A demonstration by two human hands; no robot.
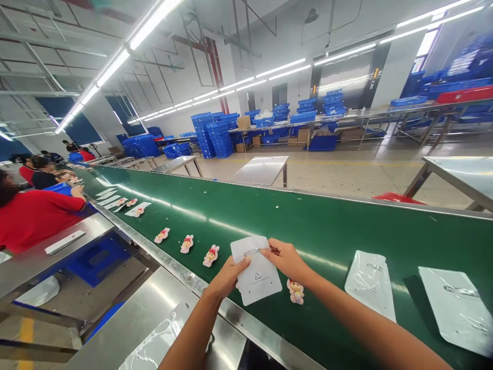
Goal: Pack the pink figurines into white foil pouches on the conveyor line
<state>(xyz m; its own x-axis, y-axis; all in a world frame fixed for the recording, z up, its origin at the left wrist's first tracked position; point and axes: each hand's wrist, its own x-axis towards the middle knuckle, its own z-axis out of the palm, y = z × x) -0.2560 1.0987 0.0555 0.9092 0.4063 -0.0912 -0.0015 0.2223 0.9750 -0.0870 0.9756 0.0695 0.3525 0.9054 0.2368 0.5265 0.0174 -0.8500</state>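
Pouch (257, 270): flat white plastic bag with rounded corners, a hanging slot near its top edge and a small triangle mark printed on its face. Held above the green belt, tilted slightly, top edge away from the person. Pinched at its upper right and gripped at its left edge.

Doll (296, 291): small pink figure with a red cap, lying on the belt just beside the pouch's lower right corner.

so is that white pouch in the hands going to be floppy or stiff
Probably floppy: the white pouch looks thin and flat, pinched by the left hand and right hand. Likely very light. Its glossy film may be slippery.
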